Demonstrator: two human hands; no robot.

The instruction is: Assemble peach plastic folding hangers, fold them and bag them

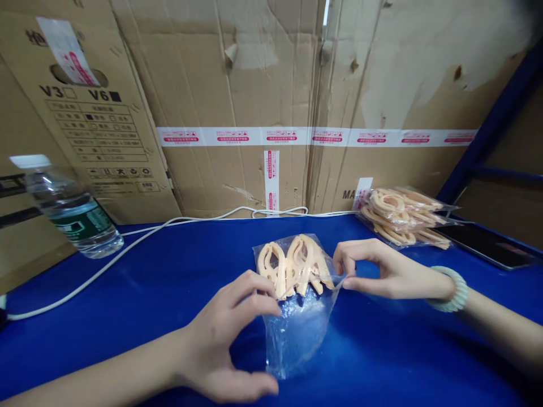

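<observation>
A clear plastic bag lies on the blue table, with several cream-coloured plastic clips in its far half; its near half is flat. My right hand pinches the bag's right edge between thumb and forefinger. On the left side, my left hand has thumb and fingers spread wide. Its fingertips rest at the bag's left edge, close to the clips. A pale beaded band circles my right wrist.
Bagged clips are piled at the back right, beside a dark phone. A water bottle stands at the left, near a white cable. Cardboard boxes wall off the back of the blue table.
</observation>
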